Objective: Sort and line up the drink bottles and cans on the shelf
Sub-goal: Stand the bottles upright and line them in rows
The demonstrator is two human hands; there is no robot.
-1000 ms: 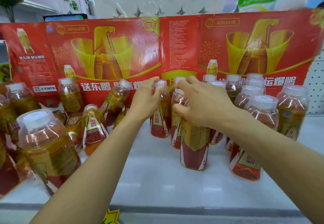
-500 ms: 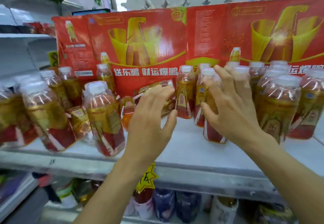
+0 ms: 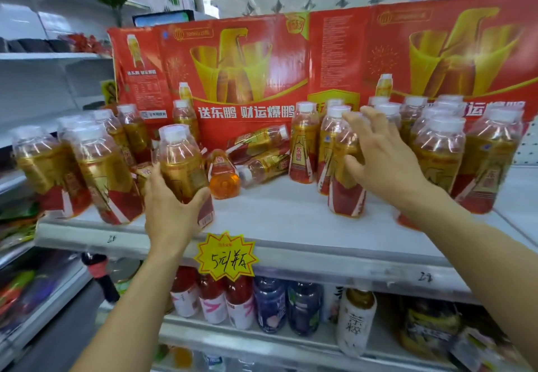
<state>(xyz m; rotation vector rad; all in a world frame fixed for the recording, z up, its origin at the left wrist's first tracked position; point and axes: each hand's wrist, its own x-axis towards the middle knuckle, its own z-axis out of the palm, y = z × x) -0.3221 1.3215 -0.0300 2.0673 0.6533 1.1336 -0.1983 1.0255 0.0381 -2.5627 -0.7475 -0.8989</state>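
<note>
Since half a sec ago our left hand (image 3: 171,211) has dropped from hovering mid-shelf and now wraps a standing bottle (image 3: 186,168) near the front edge, thumb on one side & fingers curled round the other, so it's grasping that bottle low on the label, prob. to slide it into a row w/ the others. Our right hand (image 3: 384,162) is spread, fingers straight, resting against the front bottle (image 3: 346,173) of the right-hand group w/out closing on it; we judge it's steadying that cluster so nothing tips while the left works. Only one view here, the head cam. The shelf (image 3: 291,220) has a bare patch mid-front btwn the two hands, which looks like the space we're lining into. Left cluster (image 3: 87,162) leans at odd angles & isn't in rows yet; right cluster (image 3: 442,144) stands upright & tighter, nearer done. Three or so fallen bottles (image 3: 259,153) lie on their sides at the back centre, against the red cardboard backing (image 3: 262,66), w/ an upturned one (image 3: 222,179) showing its orange base just beside the gripped bottle; those still need standing up. A yellow price tag (image 3: 227,258) hangs off the shelf lip; other drinks sit on the lower shelf (image 3: 262,339).
</note>
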